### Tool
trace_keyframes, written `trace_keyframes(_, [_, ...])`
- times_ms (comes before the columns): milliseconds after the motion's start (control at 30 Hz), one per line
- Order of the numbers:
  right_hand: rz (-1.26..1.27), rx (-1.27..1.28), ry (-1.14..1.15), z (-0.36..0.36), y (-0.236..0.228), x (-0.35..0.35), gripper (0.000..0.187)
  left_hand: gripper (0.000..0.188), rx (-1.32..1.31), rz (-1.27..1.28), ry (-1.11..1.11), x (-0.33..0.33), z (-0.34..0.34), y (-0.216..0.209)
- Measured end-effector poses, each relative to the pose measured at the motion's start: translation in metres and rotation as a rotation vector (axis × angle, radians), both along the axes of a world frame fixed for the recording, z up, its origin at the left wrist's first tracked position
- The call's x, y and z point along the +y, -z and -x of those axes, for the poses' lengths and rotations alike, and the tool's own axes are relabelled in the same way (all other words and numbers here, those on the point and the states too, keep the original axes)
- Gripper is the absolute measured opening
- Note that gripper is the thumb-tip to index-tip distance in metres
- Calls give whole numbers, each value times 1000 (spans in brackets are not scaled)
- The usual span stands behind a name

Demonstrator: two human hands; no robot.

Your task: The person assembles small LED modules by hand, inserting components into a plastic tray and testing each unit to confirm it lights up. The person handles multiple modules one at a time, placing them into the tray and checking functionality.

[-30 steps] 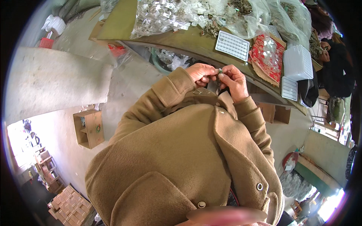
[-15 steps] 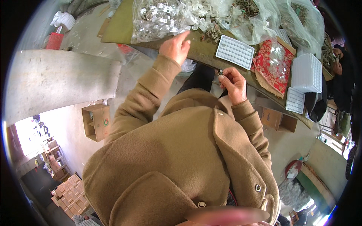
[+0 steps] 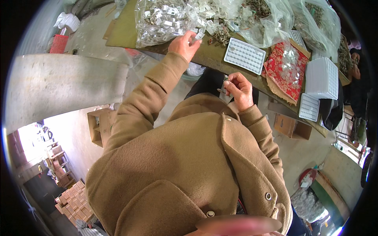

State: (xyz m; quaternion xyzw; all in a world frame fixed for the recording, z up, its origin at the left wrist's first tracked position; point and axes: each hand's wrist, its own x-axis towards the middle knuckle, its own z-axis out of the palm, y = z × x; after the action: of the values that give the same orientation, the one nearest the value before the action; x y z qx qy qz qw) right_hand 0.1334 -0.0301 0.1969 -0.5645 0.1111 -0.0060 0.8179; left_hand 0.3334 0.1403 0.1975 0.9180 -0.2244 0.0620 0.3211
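Observation:
My left hand [image 3: 184, 45] reaches to the table's near edge, with thumb and fingers closed around a small white-and-clear plastic piece [image 3: 200, 34]. Beside it lies a big clear bag [image 3: 157, 29] full of similar little pieces, some spilling out to the right. Lower and nearer my body, my right hand [image 3: 241, 91] pinches a tiny dark, shiny part [image 3: 226, 78] between thumb and forefinger; its exact kind is too small to tell. Past the right hand, a white plastic tray [image 3: 244, 56] with rows of small cells lies on the table. Dark small parts [image 3: 221, 36] are heaped just left of that tray.
Red patterned cloth [image 3: 285, 70] lies right of the tray, next to a tall stack of white trays [image 3: 321, 78] and a single tray [image 3: 309, 107]. Open plastic bags [image 3: 315, 23] of dark parts stand behind. Cardboard boxes [image 3: 291, 126] sit under the table. Another person [image 3: 354, 74] is at far right.
My left hand has closed on a small plastic piece at the pile's edge; before, its fingers were stretched out. The right hand has shifted slightly left and down, still pinching its part.

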Motion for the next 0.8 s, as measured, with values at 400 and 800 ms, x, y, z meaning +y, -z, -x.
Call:
trace_keyframes(400, [-340, -89, 178, -26, -36, 11, 6, 29, 1215, 926, 174, -26, 67, -37])
trace_keyframes(800, [-260, -16, 287, -1, -40, 13, 3, 28, 1216, 862, 355, -12, 101, -37])
